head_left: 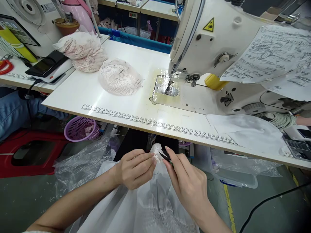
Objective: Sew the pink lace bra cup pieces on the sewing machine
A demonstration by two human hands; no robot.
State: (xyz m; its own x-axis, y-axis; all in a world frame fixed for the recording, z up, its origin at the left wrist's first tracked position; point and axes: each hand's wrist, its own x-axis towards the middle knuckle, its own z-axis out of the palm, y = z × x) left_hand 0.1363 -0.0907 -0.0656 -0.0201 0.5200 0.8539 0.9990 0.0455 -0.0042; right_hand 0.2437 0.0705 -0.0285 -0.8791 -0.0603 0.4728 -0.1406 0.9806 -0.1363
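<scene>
Standing over green floor (29, 197), a white table (77, 92) bears lacy fabric (120, 77).

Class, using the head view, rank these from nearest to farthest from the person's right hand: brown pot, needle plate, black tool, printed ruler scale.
1. Black tool: held in the right hand.
2. Printed ruler scale: along the near edge of the table.
3. Needle plate: beyond the scale, under the sewing machine.
4. Brown pot: farthest, at the picture's upper left.
</scene>
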